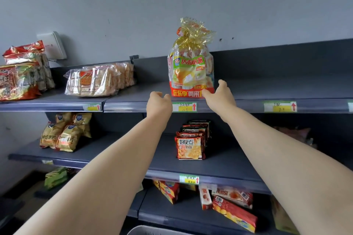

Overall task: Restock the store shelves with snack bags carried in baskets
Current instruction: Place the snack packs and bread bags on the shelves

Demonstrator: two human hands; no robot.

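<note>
Wall: grey wall [267, 5] is filling the upper half of the view, from 9 to 3 o'clock.
Top shelf: dark top shelf [267, 89] is running across the centre and carrying the goods.
Middle shelf: middle shelf [133, 150] is sitting below it, toward 6 o'clock.
Snack bag: snack bag [188, 70], tied with gold ribbon, is standing upright on the top shelf just past centre, toward 12 o'clock of both hands.
Red bags: red bags [19, 74] are lying on the top shelf at 9 o'clock.
Cracker packs: clear cracker packs [99, 80] are lying between the red bags and the snack bag.
Yellow bags: yellow bags [65, 131] are standing on the middle shelf at 8 o'clock.
Right hand: right hand [219, 96] is reaching up with thumb spread away from the fingers, fingertips touching the snack bag's lower corner at its 5 o'clock.
Left hand: left hand [159, 104] is hanging loosely curled, holding nothing, just beside the snack bag's 7 o'clock corner.
Price tag: price tag [184, 107] is sitting on the shelf edge between the two hands.
</note>
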